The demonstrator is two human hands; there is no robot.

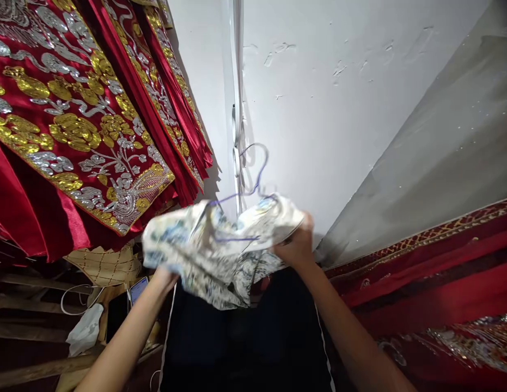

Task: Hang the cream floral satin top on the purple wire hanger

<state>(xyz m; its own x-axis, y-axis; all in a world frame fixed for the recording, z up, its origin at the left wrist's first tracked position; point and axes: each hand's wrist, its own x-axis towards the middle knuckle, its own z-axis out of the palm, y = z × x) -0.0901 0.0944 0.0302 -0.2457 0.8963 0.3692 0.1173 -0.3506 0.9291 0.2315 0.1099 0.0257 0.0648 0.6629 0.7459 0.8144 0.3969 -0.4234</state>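
A white shirt-like garment [212,256] with a blue and green floral print hangs on a thin purple wire hanger [258,182], held up before my body and slightly blurred. The hanger's hook rises from the neckline, and its bottom bar shows across the open neck. My right hand [299,244] is closed on the garment's right edge, its fingers partly under the cloth. At the lower left edge, my left hand [167,276] grips the cloth from below, most of its fingers covered by fabric.
Red garments with gold and silver sequin embroidery [77,130] hang at the left. A white metal pole [232,65] runs along the white wall [338,81]. Red embroidered fabric [441,294] lies to the right. A phone [138,290] and a white crumpled bag [85,329] are at lower left.
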